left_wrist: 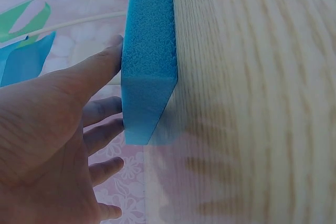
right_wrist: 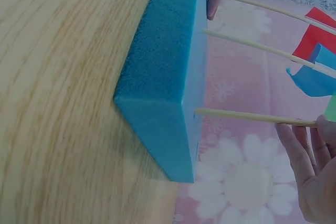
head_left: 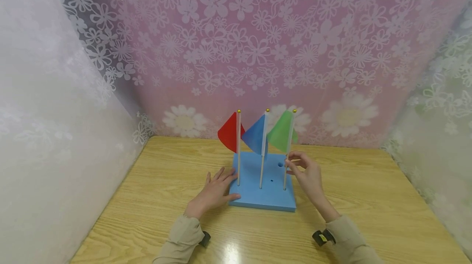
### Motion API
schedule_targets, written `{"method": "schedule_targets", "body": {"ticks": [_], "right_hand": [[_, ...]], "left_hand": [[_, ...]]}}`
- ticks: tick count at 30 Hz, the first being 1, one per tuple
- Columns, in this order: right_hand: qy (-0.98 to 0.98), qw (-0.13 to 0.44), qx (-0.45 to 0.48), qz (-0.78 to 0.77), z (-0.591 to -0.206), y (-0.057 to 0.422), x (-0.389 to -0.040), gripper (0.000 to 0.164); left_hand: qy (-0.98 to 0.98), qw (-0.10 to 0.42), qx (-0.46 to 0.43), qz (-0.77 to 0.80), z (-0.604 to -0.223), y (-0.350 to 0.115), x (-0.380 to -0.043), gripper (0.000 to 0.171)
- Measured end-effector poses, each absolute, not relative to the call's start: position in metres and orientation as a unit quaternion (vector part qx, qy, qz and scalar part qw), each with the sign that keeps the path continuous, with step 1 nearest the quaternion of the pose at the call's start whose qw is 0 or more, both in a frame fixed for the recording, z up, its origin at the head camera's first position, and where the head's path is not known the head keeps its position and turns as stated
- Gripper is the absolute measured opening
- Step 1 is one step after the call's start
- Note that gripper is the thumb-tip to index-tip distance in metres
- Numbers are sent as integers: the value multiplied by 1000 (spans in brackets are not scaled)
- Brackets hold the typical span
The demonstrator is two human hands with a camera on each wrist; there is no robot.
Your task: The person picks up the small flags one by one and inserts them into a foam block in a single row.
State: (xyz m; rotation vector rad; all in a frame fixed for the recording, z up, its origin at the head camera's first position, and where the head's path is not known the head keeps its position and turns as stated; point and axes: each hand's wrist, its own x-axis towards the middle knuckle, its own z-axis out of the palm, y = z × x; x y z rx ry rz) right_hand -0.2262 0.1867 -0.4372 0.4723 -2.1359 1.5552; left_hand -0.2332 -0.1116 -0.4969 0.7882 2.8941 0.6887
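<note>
A blue foam block (head_left: 250,202) lies flat on the table, with three small flags standing upright in a row along its front part. The red flag (head_left: 228,133) is at the left, the blue flag (head_left: 254,135) in the middle and the green flag (head_left: 281,133) at the right; each wooden stick has a gold bead on top. My right hand (head_left: 307,174) pinches the green flag's stick (right_wrist: 247,116) just below the cloth. My left hand (head_left: 214,192) rests on the block's left edge with fingers spread, its thumb (left_wrist: 102,64) touching the top face.
Two holes show in the block, a larger hole (head_left: 280,165) behind the green flag and a small hole (head_left: 272,180) between the sticks. Wood-grain tabletop (head_left: 147,198) surrounds the block. A flowered pink backdrop (head_left: 258,51) stands behind, with pale side panels (head_left: 66,112).
</note>
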Motion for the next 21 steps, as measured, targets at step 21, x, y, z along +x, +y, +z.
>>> {"method": "schedule_targets", "body": {"ticks": [21], "right_hand": [[-778, 232, 173, 558, -440, 189, -229, 22]], "left_hand": [[938, 31, 259, 230, -498, -112, -236, 71]]}}
